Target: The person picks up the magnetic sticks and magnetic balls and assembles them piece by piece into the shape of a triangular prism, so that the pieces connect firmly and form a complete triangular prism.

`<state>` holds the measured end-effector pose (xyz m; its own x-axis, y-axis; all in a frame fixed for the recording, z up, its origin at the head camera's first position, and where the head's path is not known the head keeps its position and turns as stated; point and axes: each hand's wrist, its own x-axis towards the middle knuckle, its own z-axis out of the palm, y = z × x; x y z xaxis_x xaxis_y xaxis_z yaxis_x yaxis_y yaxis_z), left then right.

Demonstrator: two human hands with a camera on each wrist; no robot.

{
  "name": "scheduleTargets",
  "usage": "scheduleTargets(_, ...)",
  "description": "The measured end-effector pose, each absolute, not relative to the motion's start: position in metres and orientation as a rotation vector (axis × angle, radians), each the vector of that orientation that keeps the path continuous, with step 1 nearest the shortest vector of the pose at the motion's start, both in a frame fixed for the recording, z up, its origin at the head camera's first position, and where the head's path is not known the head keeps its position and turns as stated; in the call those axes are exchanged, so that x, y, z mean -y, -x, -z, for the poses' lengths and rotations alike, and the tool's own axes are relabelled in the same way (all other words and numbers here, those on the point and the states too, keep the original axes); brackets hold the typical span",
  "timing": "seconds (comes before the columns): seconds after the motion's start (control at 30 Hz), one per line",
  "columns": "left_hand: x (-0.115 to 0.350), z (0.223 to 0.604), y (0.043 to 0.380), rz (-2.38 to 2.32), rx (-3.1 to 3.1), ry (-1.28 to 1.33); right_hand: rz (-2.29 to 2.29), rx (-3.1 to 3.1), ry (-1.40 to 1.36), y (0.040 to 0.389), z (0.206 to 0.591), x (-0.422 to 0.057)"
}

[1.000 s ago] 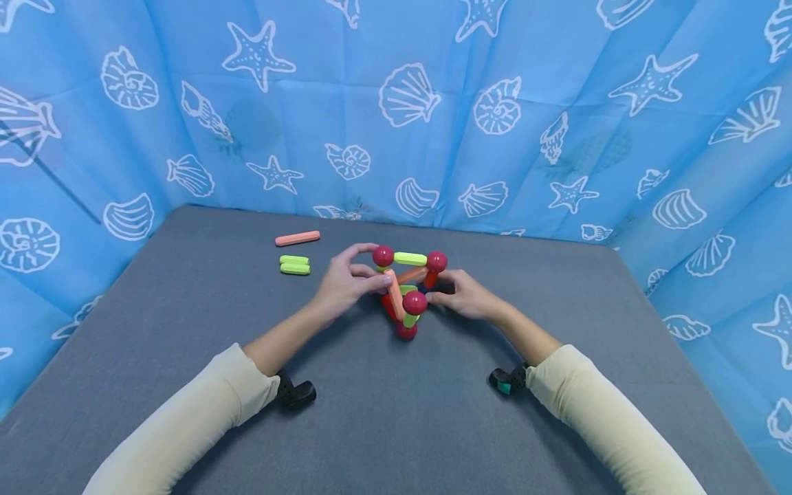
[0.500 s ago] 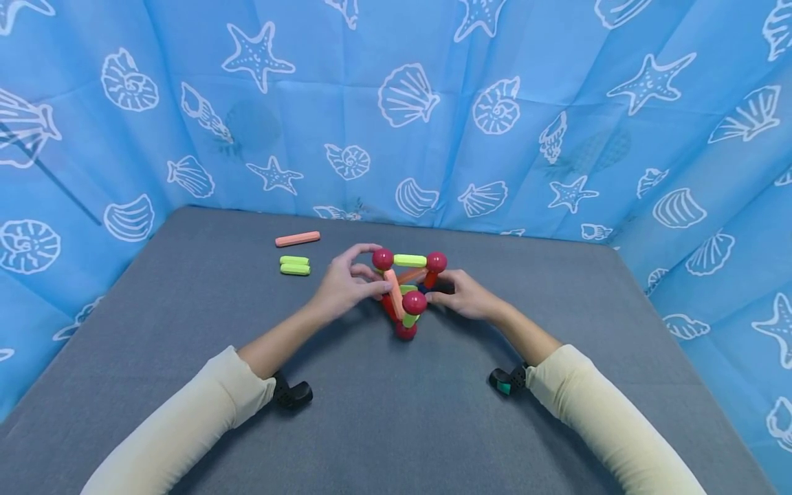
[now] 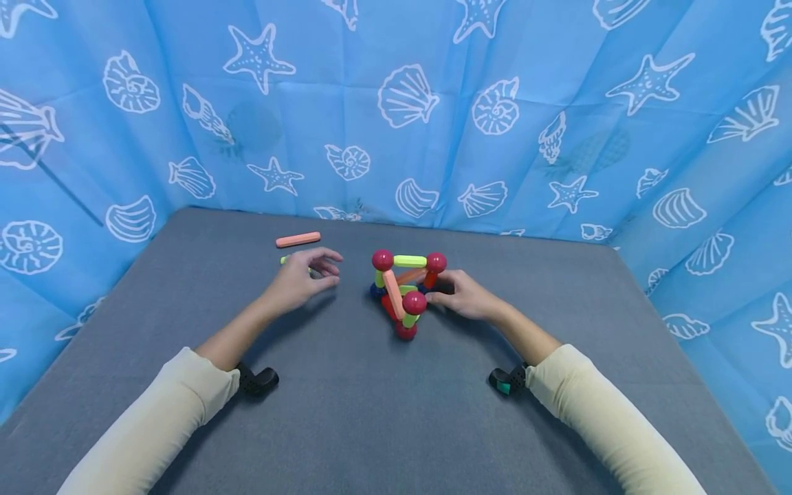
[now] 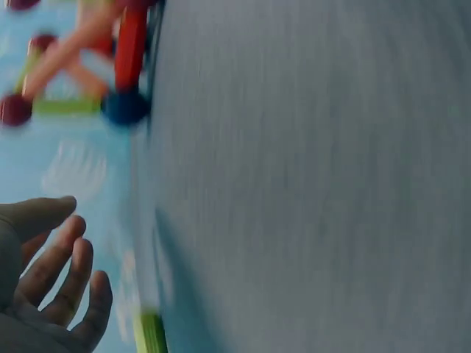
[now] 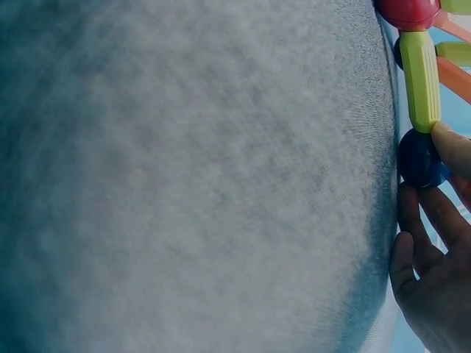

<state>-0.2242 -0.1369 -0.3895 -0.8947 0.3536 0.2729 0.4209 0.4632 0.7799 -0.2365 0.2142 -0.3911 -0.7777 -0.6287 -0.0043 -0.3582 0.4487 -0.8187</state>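
A frame of rods and balls stands on the grey table, with red balls on top and coral, lime and red rods between them. My right hand holds it at its right side. In the right wrist view, thumb and fingertips pinch a dark blue ball at the foot of the structure, beside a lime rod. Apart from the structure, my left hand hangs above the table with fingers loosely bent and nothing in them. It covers most of the short lime rods behind it.
A coral rod lies at the back left of the grey table. Behind the table and along its sides hangs a blue curtain with white shell and starfish prints. A black wrist device sits under the left sleeve.
My left hand has let go of the structure and moved left, over the lime rods. The right hand stays on the structure, which has hardly moved.
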Motion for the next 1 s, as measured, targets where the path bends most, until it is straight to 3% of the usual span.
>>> scheduleTargets(0.4,0.212,0.4,0.243,1.317,2.813,0.466,1.25,-2.392,0.855,0.239,0.394,-0.215)
scheduleTargets(0.73,0.206,0.4,0.245,1.296,2.846,0.535,1.249,-2.396,0.845,0.238,0.392,-0.215)
scheduleTargets(1.0,0.175,0.387,0.233,2.025,2.502,0.513,1.248,-2.392,0.833,0.238,0.392,-0.215)
